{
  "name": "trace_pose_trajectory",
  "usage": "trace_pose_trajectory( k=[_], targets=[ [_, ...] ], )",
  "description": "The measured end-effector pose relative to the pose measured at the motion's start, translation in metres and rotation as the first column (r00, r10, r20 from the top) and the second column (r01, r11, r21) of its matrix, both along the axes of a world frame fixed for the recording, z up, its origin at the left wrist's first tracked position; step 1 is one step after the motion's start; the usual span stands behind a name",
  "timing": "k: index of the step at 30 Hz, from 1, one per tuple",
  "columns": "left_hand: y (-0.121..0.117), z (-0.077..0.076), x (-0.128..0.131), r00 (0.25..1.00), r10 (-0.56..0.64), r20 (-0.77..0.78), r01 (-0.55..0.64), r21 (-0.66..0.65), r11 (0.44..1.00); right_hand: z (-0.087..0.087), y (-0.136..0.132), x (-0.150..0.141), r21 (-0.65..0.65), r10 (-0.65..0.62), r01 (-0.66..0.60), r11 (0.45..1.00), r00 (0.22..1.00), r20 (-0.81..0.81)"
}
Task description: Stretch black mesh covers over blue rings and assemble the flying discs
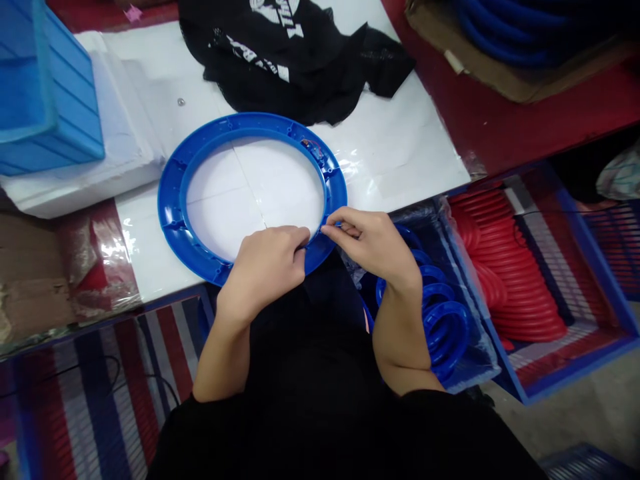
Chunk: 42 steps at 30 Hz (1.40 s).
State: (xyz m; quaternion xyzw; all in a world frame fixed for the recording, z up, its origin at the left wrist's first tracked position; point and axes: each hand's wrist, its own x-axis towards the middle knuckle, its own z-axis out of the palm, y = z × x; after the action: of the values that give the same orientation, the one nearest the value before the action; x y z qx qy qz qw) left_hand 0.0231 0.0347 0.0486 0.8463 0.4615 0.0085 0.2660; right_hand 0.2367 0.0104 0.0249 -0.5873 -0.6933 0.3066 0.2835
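Note:
A blue plastic ring point(173, 170) lies on the white-covered table, its channelled side with ribs and small posts facing up. A small part with thin reddish wires point(313, 148) sits in the channel at the ring's upper right. My left hand point(267, 267) is closed over the ring's near edge, its thumb and fingers gripping the inner rim. At the lower right of the ring, my right hand point(373, 243) pinches thumb and forefinger together at the rim. Whatever is between those fingertips is too small to make out.
Black printed cloth point(310, 67) lies behind the ring, and a small metal piece point(181, 102) to its left. A light-blue bin point(75, 100) stands at left. Below right are crates with blue rings point(445, 320) and red rings point(525, 280). Blue coils point(515, 30) rest in a carton.

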Motion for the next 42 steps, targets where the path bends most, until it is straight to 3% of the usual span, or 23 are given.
trace_pose_trajectory(
  k=[5, 8, 13, 19, 27, 42],
  targets=[
    [-0.001, -0.001, 0.001, 1.0, -0.003, 0.004, 0.003, 0.0, 1.0, 0.01, -0.001, 0.003, -0.001, 0.132, -0.133, 0.991, 0.986, 0.102],
    [-0.001, -0.001, 0.0, 1.0, 0.002, 0.001, -0.002, 0.009, 1.0, 0.012, -0.001, 0.0, 0.022, 0.141, -0.147, 0.989, 0.977, 0.162],
    [0.0, -0.002, -0.003, 1.0, -0.008, 0.022, 0.008, 0.004, 1.0, 0.016, 0.0, -0.005, -0.078, 0.039, -0.028, 0.997, 0.988, 0.15],
    [0.001, -0.002, -0.003, 0.999, -0.028, 0.042, 0.028, -0.003, 1.0, 0.014, 0.004, -0.006, -0.086, -0.18, 0.195, 0.977, 0.971, 0.158],
    [0.002, -0.004, -0.006, 0.997, -0.018, 0.076, 0.02, -0.031, 0.999, 0.006, 0.008, 0.001, -0.205, -0.19, 0.173, 0.963, 0.98, -0.066],
    [0.006, -0.004, -0.008, 0.994, -0.021, 0.106, 0.028, -0.063, 0.998, 0.003, 0.01, 0.002, -0.031, -0.078, 0.08, 0.996, 0.995, 0.055]
  ],
)
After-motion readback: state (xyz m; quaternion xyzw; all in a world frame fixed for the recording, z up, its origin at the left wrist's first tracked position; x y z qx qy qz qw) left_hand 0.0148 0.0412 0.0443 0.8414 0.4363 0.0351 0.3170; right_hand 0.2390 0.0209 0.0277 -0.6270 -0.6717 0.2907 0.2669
